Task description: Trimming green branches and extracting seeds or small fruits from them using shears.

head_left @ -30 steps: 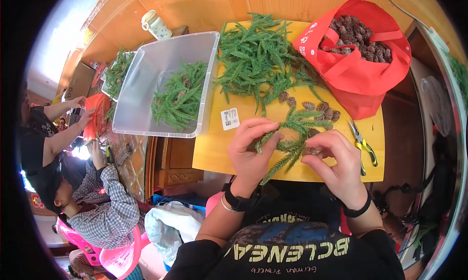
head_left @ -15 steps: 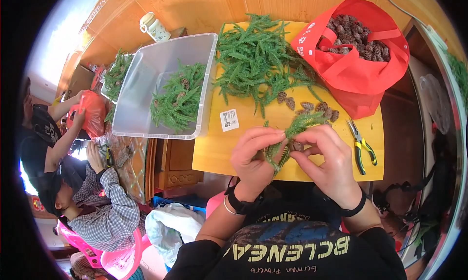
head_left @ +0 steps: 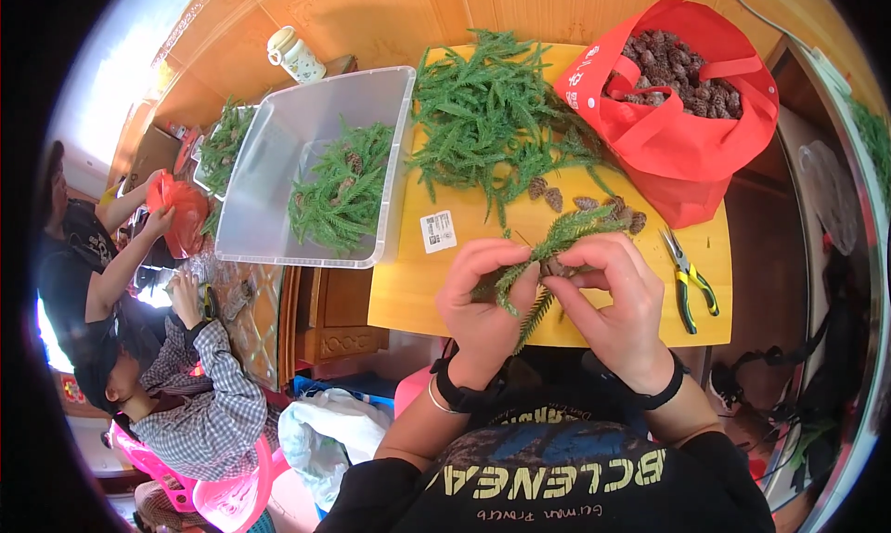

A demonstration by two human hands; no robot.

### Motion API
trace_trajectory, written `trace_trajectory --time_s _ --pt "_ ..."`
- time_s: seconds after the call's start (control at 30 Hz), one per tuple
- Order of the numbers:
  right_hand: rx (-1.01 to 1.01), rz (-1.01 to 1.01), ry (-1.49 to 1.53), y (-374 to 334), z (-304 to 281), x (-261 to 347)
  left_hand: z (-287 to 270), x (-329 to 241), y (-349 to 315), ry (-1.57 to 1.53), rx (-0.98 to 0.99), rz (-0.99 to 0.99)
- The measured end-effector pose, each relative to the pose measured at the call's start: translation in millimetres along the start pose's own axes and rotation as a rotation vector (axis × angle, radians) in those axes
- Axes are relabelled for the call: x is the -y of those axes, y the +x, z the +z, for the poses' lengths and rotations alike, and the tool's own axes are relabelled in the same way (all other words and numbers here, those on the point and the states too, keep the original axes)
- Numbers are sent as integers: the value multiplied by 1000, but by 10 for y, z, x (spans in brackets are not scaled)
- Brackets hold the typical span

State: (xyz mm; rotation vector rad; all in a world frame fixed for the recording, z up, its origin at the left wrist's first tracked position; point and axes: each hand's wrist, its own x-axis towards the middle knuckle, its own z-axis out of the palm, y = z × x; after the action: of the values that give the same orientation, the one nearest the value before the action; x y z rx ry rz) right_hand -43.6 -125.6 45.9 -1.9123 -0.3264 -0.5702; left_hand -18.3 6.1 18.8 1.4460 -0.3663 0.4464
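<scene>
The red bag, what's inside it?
Brown pine cones are heaped inside the red bag, showing through its open top. Whatever lies beneath that top layer can't be seen, because those cones and the bag's sides cover it.

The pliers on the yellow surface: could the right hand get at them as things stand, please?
Probably yes: the pliers lie beside the right hand with nothing visible between, though that hand is busy with a pine cone at the green sprig.
</scene>
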Motion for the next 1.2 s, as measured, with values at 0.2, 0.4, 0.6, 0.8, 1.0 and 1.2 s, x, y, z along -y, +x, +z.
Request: trace_trajectory --time_s 0.2,0.4,0.6,0.8,1.0,1.2 --pt "3 -4 -7 10 14 6 -13 -21 15 -57 -19 -114" --pt "-51 31 36 -4 98 -31 -4 2 -5 -90 3 -145" --pt "-67 49 56 -12 113 -57 -33 7 21 -138 86 -195" --pt "-24 10 37 -36 47 -85 -71 -23 19 -284 202 -289" --pt "-73 -71 -74 2 10 -52 -10 -32 -39 -304 209 -254" --pt "-76 -131 -210 12 -77 36 -31 14 -101 -270 180 -162"
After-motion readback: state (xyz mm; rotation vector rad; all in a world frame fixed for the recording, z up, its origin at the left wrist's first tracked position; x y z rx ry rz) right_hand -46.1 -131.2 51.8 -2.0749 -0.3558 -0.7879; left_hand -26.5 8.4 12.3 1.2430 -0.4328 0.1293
